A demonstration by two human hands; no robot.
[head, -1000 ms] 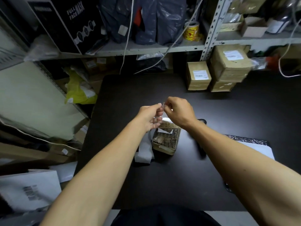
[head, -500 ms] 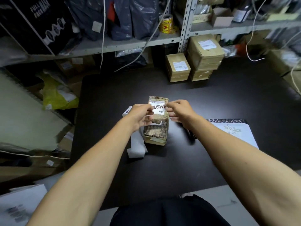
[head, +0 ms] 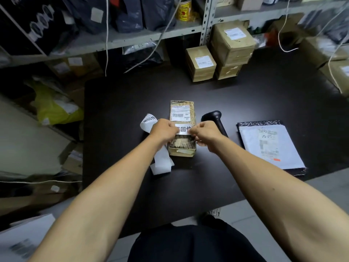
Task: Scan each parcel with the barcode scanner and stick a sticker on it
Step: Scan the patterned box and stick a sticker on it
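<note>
Head view, the only one: the parcel (head: 182,129) lies mid-table (head: 245,103), its long axis running away from the person, shipping label at the far end. Left hand (head: 164,130) and right hand (head: 204,133) meet over its near half, one on each side, equally close. Between them the sticker (head: 182,128) is stretched crosswise, at right angles to that long axis, each hand pinching one end with curled fingers. It sits just nearer than the shipping label, and whether it already touches the cardboard I cannot tell. The left hand also seems to grip the sticker strip (head: 151,121), which curls out to its left. The scanner (head: 215,120) lies just right of the parcel, behind the right hand. The move ahead looks like a straight press down onto the top face.
</note>
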